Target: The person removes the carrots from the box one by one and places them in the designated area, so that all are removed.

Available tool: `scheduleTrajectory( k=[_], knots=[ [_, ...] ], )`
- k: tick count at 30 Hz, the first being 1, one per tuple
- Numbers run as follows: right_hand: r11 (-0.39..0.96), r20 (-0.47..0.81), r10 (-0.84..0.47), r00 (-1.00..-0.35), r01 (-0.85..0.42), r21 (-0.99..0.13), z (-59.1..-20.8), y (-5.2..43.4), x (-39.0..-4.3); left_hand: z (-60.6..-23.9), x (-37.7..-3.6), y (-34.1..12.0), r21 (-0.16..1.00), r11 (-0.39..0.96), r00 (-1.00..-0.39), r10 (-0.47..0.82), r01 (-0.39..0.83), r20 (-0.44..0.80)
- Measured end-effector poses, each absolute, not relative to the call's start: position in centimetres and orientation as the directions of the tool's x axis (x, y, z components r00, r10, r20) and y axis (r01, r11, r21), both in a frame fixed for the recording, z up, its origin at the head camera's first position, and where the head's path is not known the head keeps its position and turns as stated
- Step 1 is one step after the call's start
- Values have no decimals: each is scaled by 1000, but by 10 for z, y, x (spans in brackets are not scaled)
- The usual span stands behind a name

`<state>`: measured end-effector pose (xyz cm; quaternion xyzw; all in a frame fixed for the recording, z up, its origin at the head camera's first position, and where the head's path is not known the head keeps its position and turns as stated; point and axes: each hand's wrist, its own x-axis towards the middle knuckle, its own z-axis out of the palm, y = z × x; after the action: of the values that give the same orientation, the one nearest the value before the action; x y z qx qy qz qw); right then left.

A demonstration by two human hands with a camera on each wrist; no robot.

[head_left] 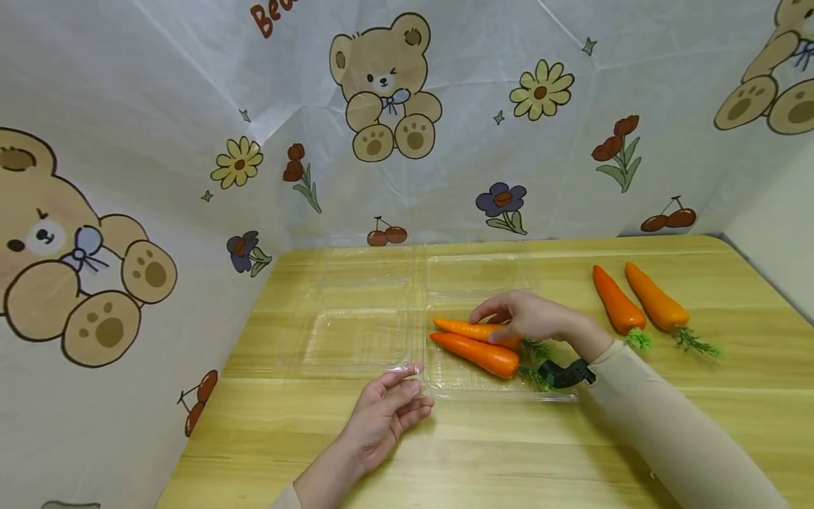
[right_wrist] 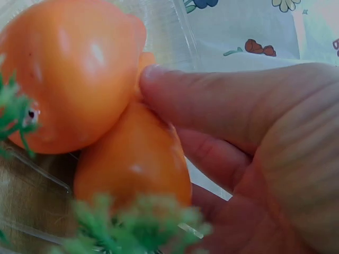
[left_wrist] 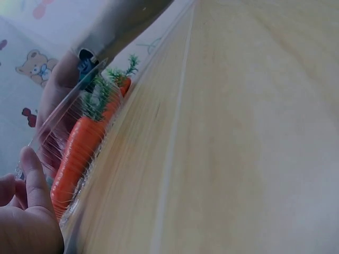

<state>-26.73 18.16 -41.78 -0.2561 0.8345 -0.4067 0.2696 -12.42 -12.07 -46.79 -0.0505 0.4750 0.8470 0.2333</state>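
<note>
A clear plastic clamshell container [head_left: 420,339] lies opened out on the table, its two halves side by side. In the right half, two carrots with green tops lie next to each other: a redder front carrot [head_left: 480,355] and a lighter orange rear carrot [head_left: 467,329]. My right hand [head_left: 534,318] reaches over from the right and grips the rear carrot, thumb on one side and fingers on the other [right_wrist: 132,164]. With thumb and fingers, my left hand [head_left: 391,417] pinches the container's front edge near the middle fold.
To the right of the container, a red-orange carrot [head_left: 617,300] and a lighter orange carrot [head_left: 658,300] lie on the wooden table [head_left: 496,459]. A white printed cloth [head_left: 458,191] with bears and flowers hangs along the back and left.
</note>
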Motion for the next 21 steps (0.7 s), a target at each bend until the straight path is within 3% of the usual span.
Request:
scheduleTrajectory(
  k=[21],
  knots=[
    [522,-184,-632,-753,-238,-819,-419,179,-266,-469,-123,-121,777,-448,-888,337,-443,-313]
  ],
)
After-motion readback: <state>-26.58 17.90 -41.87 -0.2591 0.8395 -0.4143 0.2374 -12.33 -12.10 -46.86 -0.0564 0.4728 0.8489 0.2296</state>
